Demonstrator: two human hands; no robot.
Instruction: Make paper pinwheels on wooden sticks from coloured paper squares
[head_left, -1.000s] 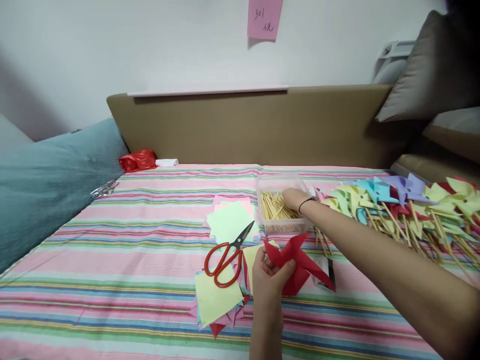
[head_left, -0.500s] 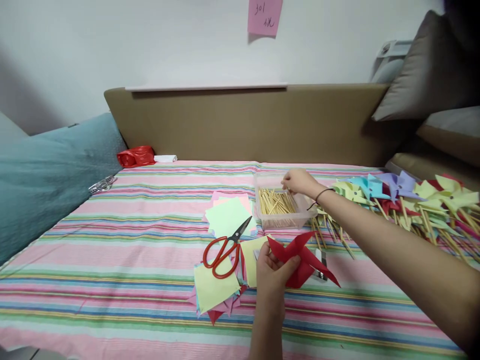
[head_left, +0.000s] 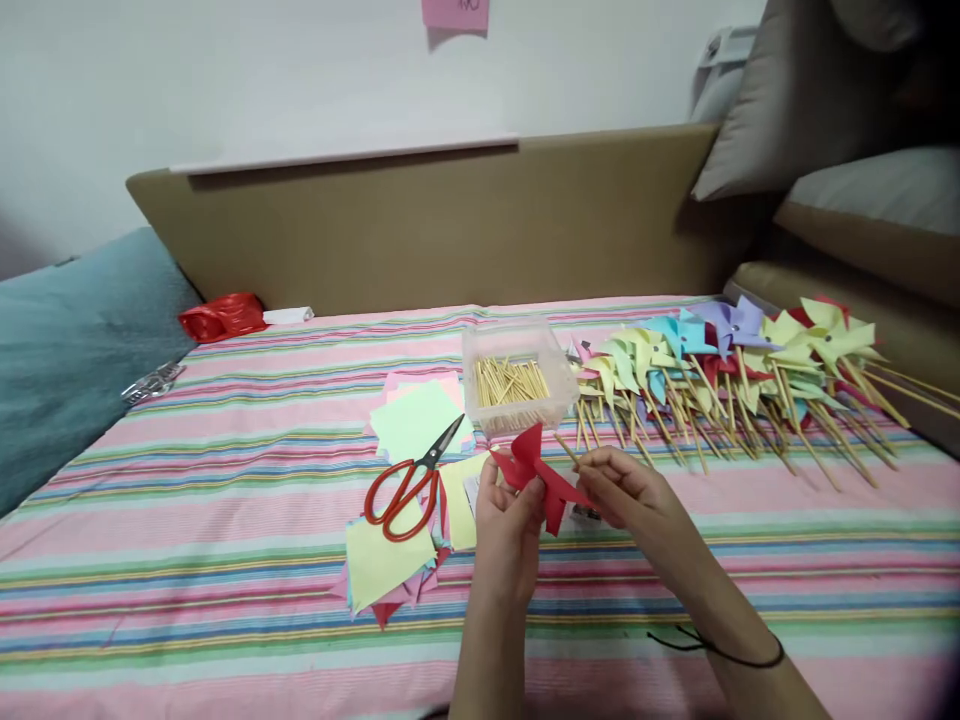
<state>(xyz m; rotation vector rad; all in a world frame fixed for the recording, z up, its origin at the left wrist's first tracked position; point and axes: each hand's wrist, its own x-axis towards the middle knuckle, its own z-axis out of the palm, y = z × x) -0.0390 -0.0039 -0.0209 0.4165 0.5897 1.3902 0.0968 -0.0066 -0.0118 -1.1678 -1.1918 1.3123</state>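
My left hand (head_left: 511,515) pinches a red paper pinwheel (head_left: 531,462) near its middle, its folded blades spread out. Just right of it, my right hand (head_left: 621,488) is closed on a thin wooden stick (head_left: 568,450), whose tip points up and left beside the pinwheel. Behind both hands stands a clear plastic box (head_left: 517,410) with many similar sticks (head_left: 511,381) in it. Red-handled scissors (head_left: 411,490) lie on paper squares to the left of my left hand. A small dark item (head_left: 585,512) is partly hidden under the hands.
Finished pinwheels (head_left: 682,335) on sticks lie in a heap at the right. Pale green paper (head_left: 416,415) and yellow paper (head_left: 386,565) are stacked left of the box. A red plastic bundle (head_left: 223,318) sits far left on the striped cloth (head_left: 247,480); grey cushions (head_left: 757,100) are at the right.
My right hand has come back from the box toward my left hand, now with a stick in it. The pinwheel stays in my left hand, tilted differently. The view has shifted right.
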